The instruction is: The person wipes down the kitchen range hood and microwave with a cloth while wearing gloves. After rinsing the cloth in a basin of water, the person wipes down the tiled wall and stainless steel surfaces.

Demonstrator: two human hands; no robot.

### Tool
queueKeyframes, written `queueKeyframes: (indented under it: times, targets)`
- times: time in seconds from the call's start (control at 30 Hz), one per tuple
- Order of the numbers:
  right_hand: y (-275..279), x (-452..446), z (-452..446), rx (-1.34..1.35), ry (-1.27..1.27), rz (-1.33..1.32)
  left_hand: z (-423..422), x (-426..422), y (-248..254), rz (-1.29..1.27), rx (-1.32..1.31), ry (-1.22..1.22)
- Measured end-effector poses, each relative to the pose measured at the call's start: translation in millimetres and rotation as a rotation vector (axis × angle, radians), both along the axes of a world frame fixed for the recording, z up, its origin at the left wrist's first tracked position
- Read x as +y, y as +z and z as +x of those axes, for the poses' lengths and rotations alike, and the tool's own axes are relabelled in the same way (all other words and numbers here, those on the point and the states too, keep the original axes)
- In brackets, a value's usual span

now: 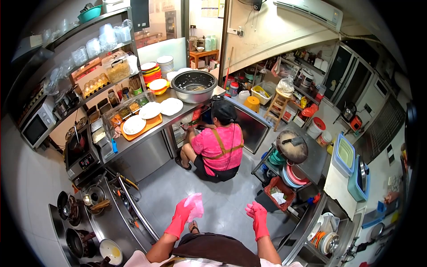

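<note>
- The left hand (180, 217), in a pink rubber glove, is grasping a pink cloth (195, 207); the cloth is above the grey floor (155, 196), in front of the person's body, and one part of it hangs loose.
- The right hand (257, 216), also gloved, is well apart from the cloth; its fingers are bent loosely and I see nothing inside, so I judge it is released.
- To handle the cloth well, I think it is better to gather the loose part into the palm; wet rubber may be slippery, so a firm but not hard grasp should be suitable.
- Another person (221, 149) squats ahead, beside the steel desk (165, 96); it seems wise to keep both elbows close.
- About writing: the wall sheets (212, 8) and the cooker's lit panel (84, 167) are too small to read; I can find no certain brand.
</note>
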State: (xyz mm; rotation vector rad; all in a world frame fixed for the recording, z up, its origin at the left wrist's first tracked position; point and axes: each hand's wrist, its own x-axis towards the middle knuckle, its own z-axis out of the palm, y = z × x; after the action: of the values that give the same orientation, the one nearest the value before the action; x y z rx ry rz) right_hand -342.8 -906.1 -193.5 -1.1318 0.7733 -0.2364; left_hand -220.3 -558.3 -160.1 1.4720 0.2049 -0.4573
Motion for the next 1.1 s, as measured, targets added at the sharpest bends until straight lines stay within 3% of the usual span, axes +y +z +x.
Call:
queueKeyframes:
  times: [0.27,0.3,0.37,0.43,0.53,0.7,0.8,0.93,1.03,1.1]
  targets:
    - [6,3,-1,-0.002,0.028,-0.028,-3,-2,19,0.022,0.007,-0.016]
    - [5,3,-1,-0.011,0.030,-0.026,-7,-6,45,0.029,0.034,0.002]
    - [-1,0,3,-0.021,0.025,-0.020,3,-4,50,-0.005,0.030,0.029]
    - [-5,-2,-3,0.004,0.041,-0.021,3,6,30,0.013,0.007,0.053]
    - [-9,-6,-4,0.067,0.023,-0.018,0,12,48,-0.150,0.059,0.117]
    - [-12,-6,1,0.110,0.061,-0.035,8,2,-45,-0.171,-0.001,0.204]
    - [-14,-3,9,0.108,0.088,-0.035,-3,1,4,-0.067,0.123,0.068]
    - [-9,4,15,0.076,0.116,-0.034,-10,-12,-7,-0.302,0.080,0.036]
    - [-9,5,16,0.039,0.121,-0.037,-13,-17,7,-0.096,0.069,0.068]
    - [-6,4,14,0.036,0.108,-0.029,-12,-17,3,-0.090,0.098,0.055]
